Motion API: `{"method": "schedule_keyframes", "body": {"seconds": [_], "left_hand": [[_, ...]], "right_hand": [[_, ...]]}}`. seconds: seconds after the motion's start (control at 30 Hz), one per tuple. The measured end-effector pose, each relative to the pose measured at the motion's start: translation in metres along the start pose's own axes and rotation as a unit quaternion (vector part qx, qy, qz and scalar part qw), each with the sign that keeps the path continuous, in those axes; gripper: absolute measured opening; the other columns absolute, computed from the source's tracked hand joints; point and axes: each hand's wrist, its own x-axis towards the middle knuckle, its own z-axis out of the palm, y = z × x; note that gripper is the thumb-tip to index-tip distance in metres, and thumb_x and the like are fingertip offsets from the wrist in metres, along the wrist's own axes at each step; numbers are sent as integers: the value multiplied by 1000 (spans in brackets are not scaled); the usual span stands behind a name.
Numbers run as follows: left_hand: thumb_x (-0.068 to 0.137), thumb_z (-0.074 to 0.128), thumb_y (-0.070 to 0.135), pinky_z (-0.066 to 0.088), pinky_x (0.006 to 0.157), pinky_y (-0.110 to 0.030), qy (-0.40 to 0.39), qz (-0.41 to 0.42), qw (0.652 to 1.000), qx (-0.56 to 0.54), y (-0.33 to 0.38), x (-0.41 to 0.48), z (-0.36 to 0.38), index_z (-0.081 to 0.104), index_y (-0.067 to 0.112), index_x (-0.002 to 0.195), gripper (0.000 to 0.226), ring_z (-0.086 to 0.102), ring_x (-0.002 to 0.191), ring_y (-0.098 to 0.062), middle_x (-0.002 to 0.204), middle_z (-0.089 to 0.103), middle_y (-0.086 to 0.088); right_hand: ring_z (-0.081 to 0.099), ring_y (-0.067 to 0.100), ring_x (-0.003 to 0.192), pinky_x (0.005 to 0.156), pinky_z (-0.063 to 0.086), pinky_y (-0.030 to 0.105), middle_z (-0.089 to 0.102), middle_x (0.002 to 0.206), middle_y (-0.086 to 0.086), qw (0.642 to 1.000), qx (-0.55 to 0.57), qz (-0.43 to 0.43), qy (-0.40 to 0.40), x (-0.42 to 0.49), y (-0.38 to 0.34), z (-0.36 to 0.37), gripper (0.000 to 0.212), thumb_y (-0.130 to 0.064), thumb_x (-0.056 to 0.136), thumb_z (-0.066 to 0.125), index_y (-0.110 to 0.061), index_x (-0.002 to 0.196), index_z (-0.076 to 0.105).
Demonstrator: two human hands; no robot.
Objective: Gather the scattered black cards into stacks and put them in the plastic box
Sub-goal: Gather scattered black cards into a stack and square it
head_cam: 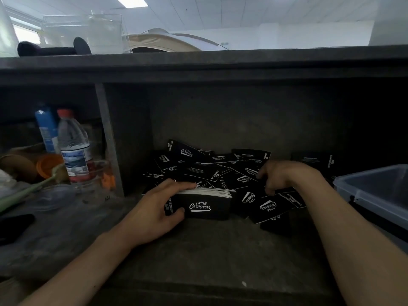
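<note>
A thick stack of black cards with white "Club Camping" lettering stands on edge on the dark shelf. My left hand grips it, fingers over the top and thumb on the front. Behind it lies a loose pile of scattered black cards, face up and face down. My right hand reaches into the right part of that pile with curled fingers on some cards; whether it holds any I cannot tell. The clear plastic box sits at the right edge, its inside looking empty.
A divider post separates a left compartment holding a water bottle, a blue carton, an orange cup and brown cups. A dark phone lies front left. A shelf board overhangs above.
</note>
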Motion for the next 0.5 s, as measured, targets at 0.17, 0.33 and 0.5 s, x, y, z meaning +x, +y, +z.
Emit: {"method": "schedule_keyframes", "body": {"seconds": [0.17, 0.33, 0.5], "left_hand": [[87, 72, 13, 47, 90, -15, -1, -1, 1000, 1, 0, 0, 0, 53, 37, 137, 58, 59, 111, -7, 117, 52, 20], [87, 72, 14, 44, 93, -13, -4, -10, 1000, 9, 2, 0, 0, 53, 40, 135, 58, 58, 113, -6, 118, 52, 20], [87, 72, 14, 43, 96, -13, -5, -11, 1000, 4, 2, 1, -1, 54, 40, 135, 58, 58, 115, -7, 119, 53, 20]], "right_hand": [[62, 10, 84, 71, 46, 17, 67, 104, -1, 968, 201, -99, 110, 18, -8, 6, 30, -17, 88, 68, -20, 117, 68], [56, 25, 118, 98, 46, 34, 62, 127, 7, 977, 103, -17, 188, 38, -15, 19, 61, -67, 84, 53, -19, 120, 65], [35, 23, 138, 110, 33, 47, 41, 150, -1, 975, 57, -116, 183, 53, -28, 45, 65, -60, 83, 62, -30, 139, 48]]}}
